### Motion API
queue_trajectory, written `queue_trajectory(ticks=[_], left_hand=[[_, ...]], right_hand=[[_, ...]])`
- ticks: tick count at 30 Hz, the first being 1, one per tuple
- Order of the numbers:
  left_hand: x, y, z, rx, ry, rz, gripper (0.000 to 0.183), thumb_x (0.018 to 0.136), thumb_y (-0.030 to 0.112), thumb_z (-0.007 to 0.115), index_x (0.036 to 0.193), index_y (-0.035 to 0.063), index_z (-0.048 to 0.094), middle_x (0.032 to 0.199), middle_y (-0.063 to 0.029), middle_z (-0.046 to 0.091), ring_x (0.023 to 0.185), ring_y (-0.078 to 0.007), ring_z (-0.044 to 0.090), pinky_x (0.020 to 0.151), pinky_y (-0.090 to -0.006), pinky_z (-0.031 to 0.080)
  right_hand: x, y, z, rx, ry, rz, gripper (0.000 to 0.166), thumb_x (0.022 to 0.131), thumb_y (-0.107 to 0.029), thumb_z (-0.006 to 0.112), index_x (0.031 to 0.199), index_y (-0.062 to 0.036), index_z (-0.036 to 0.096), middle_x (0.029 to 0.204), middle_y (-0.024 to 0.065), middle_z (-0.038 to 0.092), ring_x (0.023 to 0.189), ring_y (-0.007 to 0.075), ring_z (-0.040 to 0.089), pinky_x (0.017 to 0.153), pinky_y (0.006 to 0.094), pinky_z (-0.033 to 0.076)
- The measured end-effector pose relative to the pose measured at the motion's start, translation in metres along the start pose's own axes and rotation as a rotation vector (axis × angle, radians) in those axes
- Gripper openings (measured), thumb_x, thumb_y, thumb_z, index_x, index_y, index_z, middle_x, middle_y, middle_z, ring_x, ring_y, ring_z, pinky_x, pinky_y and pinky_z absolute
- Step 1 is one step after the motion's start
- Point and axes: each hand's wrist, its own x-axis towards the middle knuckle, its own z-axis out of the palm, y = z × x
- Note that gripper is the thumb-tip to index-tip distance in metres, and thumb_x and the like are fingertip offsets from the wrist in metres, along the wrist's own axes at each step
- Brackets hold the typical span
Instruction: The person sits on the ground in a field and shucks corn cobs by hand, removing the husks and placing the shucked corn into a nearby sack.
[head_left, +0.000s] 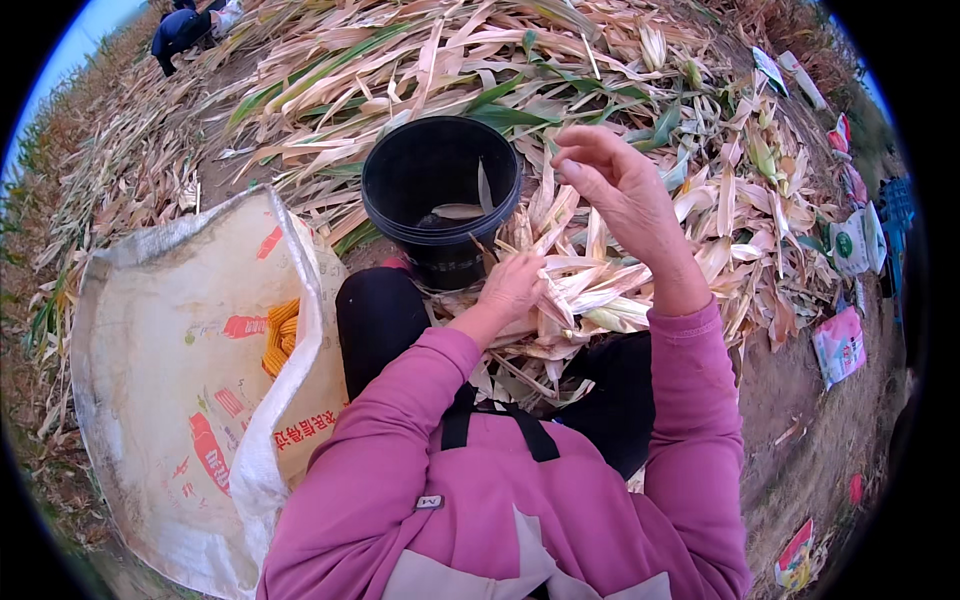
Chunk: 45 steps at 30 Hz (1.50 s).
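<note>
My left hand (512, 289) grips a bunch of dry corn husks (581, 289) between my knees; whether an ear is inside them is hidden. Above and to the right, my right hand (630, 199) is raised, its fingers curled and apart from the thumb, with nothing visible in it. A black plastic bucket (442, 234) stands upright just beyond my left hand, holding a couple of husk pieces and something dark at the bottom. To my left, a woven sack (150, 360) with red print gapes wide, and several yellow corn cobs (281, 334) show inside.
Cut corn stalks and leaves (337, 67) cover the ground ahead. Loose husks (724, 202) are heaped to the right. Several printed plastic bags, including a pink one (840, 345), lie at the far right. Another person (180, 34) bends over at the upper left.
</note>
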Motion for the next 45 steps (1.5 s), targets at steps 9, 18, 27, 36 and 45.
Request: queue_trajectory(ticks=[9,18,27,36,45], left_hand=[[0.034,-0.029,-0.052,0.346,-0.418,-0.321,0.045,0.087,0.041,0.058,0.098,-0.0024,0.051,0.084,-0.0219,0.066,0.078,-0.039,0.065,0.072,-0.0471,0.051],[-0.064,0.001,0.008,0.298,-0.701,0.012,0.02,0.085,0.017,0.053,0.095,0.0,0.056,0.085,-0.0188,0.066,0.081,-0.0329,0.066,0.072,-0.0414,0.053],[0.064,-0.102,-0.022,0.338,-0.705,-0.571,0.035,0.085,0.03,0.059,0.112,0.0072,0.065,0.116,-0.0171,0.063,0.108,-0.0331,0.06,0.092,-0.0409,0.048],[0.005,-0.297,0.071,0.456,-0.544,-0.763,0.046,0.089,0.022,0.054,0.133,0.0107,0.05,0.137,-0.0191,0.047,0.127,-0.0285,0.048,0.106,-0.0412,0.038],[0.038,-0.211,0.043,0.444,-0.702,-0.87,0.066,0.073,0.048,0.072,0.123,0.0073,0.058,0.117,-0.0179,0.062,0.104,-0.0301,0.063,0.092,-0.0401,0.047]], right_hand=[[-0.039,0.138,-0.009,-0.153,-0.033,0.249,0.027,0.09,-0.015,0.062,0.112,0.0016,0.059,0.093,0.012,0.066,0.082,0.0181,0.064,0.076,0.0292,0.05],[-0.042,0.257,0.041,-0.607,0.265,0.326,0.074,0.077,-0.024,0.072,0.137,-0.0015,0.035,0.121,0.0277,0.053,0.113,0.0404,0.053,0.096,0.0428,0.043],[-0.059,0.287,0.054,-0.317,0.226,0.503,0.033,0.085,-0.013,0.054,0.116,-0.0016,0.048,0.088,0.0317,0.061,0.086,0.0491,0.059,0.078,0.052,0.047],[-0.065,0.279,0.049,-0.243,0.195,0.607,0.039,0.086,-0.01,0.055,0.122,-0.0011,0.044,0.089,0.0313,0.061,0.086,0.048,0.059,0.076,0.0506,0.047],[-0.052,0.286,0.044,-0.307,0.178,0.55,0.038,0.088,-0.013,0.053,0.122,0.0018,0.043,0.092,0.0319,0.06,0.088,0.0463,0.059,0.079,0.0487,0.047]])
